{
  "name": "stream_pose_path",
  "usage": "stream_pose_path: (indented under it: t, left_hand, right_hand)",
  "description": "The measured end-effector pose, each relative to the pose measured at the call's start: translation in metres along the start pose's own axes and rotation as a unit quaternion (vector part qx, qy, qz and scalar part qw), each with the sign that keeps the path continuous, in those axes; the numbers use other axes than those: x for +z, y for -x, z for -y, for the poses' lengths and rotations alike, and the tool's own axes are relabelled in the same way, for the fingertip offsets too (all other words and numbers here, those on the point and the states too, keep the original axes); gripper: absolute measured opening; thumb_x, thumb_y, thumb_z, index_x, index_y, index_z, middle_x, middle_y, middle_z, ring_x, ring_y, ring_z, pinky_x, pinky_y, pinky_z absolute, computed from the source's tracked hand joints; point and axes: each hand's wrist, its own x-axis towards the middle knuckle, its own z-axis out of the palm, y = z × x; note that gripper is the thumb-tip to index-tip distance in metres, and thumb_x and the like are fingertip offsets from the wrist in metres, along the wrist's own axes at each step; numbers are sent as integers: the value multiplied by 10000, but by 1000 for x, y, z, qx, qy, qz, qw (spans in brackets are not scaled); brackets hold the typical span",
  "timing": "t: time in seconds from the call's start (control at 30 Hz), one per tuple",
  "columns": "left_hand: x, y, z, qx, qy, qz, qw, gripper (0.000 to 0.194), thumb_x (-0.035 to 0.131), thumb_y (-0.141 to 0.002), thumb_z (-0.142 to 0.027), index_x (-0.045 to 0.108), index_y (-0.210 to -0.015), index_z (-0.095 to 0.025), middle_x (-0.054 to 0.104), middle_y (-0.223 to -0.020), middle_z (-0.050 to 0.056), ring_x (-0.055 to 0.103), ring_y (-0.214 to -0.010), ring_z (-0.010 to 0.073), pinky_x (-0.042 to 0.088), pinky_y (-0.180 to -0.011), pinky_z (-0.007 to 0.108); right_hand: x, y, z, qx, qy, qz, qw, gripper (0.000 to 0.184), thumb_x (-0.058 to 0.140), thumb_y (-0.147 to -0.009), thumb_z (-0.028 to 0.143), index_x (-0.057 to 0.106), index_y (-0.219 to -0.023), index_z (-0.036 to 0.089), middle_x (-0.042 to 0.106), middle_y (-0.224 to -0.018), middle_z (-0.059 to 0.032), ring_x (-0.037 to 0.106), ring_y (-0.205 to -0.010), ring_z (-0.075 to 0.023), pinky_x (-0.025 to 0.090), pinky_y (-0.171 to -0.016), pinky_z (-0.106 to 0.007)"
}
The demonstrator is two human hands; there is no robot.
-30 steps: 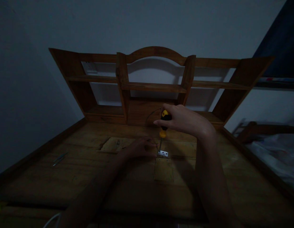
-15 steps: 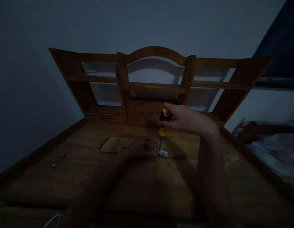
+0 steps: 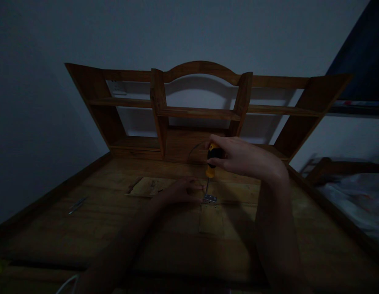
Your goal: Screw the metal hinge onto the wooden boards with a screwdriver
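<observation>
My right hand (image 3: pixel 238 157) is closed around the yellow and black handle of a screwdriver (image 3: pixel 211 173), wrist bent high over the desk. Its shaft points down, slightly tilted, and the tip meets the left end of a small metal hinge (image 3: pixel 210 199). A few holes show in the hinge, which sits at the edge of a small wooden block (image 3: pixel 211 219). My left hand (image 3: pixel 185 190) lies low beside it, fingers curled and fingertips at the hinge's left end; dim light hides the exact grip. Any screw under the tip is too small to make out.
A flat wooden strip (image 3: pixel 146 186) with a rough end lies left of my hand. Thin metal pieces (image 3: pixel 77 205) rest farther left on the wooden desktop (image 3: pixel 100 228). A wooden shelf unit (image 3: pixel 198 111) stands along the back. Plastic-like bags (image 3: pixel 357 200) are beyond the right edge.
My right hand and the screwdriver handle have shifted slightly right and down, and the grip has turned a little. The left hand and hinge stay nearly in place.
</observation>
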Motion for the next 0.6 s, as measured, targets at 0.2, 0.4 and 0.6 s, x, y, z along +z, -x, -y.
stream_pose_path:
  t: [0.2, 0.4, 0.6]
  left_hand:
    - [-1, 1, -2, 4, 2, -1, 1000, 546, 690, -762, -603, 635, -1249, -362, 474, -1436, 27, 460, -1296, 277, 356, -1094, 411]
    - [-1, 1, -4, 12, -2, -8, 1000, 530, 705, -760, -583, 655, -1228, -340, 498, -1404, 39, 484, -1268, 283, 371, -1076, 403]
    - [1, -1, -3, 23, -10, -18, 1000, 521, 710, -767, -562, 653, -1231, -331, 519, -1371, 53, 504, -1245, 270, 390, -1055, 389]
  right_hand:
    - [2, -3, 1, 30, 18, -20, 999, 358, 569, -853, 556, 555, -968, 218, 659, -936, -65, 603, -843, -226, 381, -661, -306]
    - [0, -2, 1, 14, -6, -6, 1000, 245, 577, -866, 436, 560, -1002, 233, 658, -887, -34, 602, -816, -203, 370, -625, -283]
    - [6, -7, 3, 20, 17, -25, 999, 357, 565, -853, 559, 548, -957, 218, 654, -916, -54, 599, -819, -214, 365, -648, -297]
